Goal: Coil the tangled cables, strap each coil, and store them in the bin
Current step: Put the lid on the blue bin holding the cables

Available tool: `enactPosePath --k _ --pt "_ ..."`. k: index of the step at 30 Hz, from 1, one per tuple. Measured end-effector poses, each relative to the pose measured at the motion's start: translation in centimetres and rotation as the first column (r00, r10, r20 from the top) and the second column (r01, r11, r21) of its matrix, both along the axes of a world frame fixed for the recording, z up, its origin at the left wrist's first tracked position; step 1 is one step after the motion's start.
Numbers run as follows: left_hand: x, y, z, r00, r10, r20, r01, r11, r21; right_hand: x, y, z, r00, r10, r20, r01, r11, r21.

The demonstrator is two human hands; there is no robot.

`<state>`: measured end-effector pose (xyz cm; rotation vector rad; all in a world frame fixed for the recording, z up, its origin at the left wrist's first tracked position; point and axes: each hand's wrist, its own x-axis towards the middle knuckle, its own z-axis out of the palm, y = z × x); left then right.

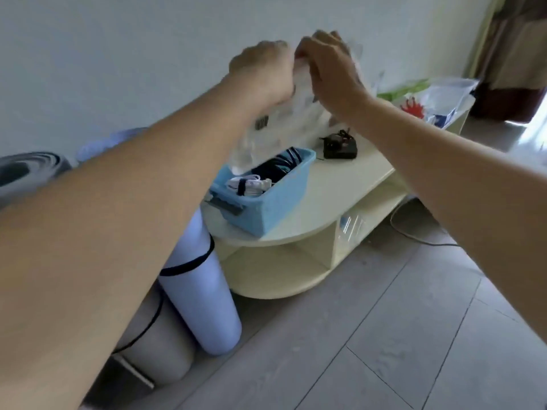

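Both hands raised above tabletop (340, 184), pinching top of clear plastic bag (284, 125): left hand (263, 72) and right hand (328, 69) curled on its upper edge, close together. Bag hangs down to blue bin (266, 208). Bin below hands, holding strapped white cable coil (248, 184) and dark cables (281, 165).

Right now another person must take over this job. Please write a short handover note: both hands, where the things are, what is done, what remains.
Left hand and right hand: both pinch the top of a clear plastic bag, held up above the blue bin; what the bag holds is blurred.
Blue bin: stands on the cream shelf unit, near its left end.
Done: a strapped white cable coil and a dark coil lie in the bin.
Left: a black tangled item lies on the shelf top behind the bin; probably coil, strap and store it.
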<state>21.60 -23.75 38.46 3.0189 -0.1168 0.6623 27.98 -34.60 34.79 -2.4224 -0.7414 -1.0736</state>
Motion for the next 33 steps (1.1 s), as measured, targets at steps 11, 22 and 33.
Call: enactPosePath --k 11,22,33 --pt "4.3 2.0 -14.0 0.862 0.176 -0.476 -0.173 0.984 0.051 4.7 2.7 -12.4 0.956 -0.224 -0.191 0.094 0.848 -0.522" --pt "5.3 1.5 -17.2 0.878 0.276 -0.391 -0.146 0.932 0.331 8.7 4.2 -12.0 0.835 -0.324 -0.445 0.003 0.811 -0.585" --pt "5.3 2.4 -18.4 0.903 0.288 -0.318 -0.135 0.894 0.428 9.9 9.0 -12.2 0.719 -0.348 -0.602 -0.082 0.817 -0.571"
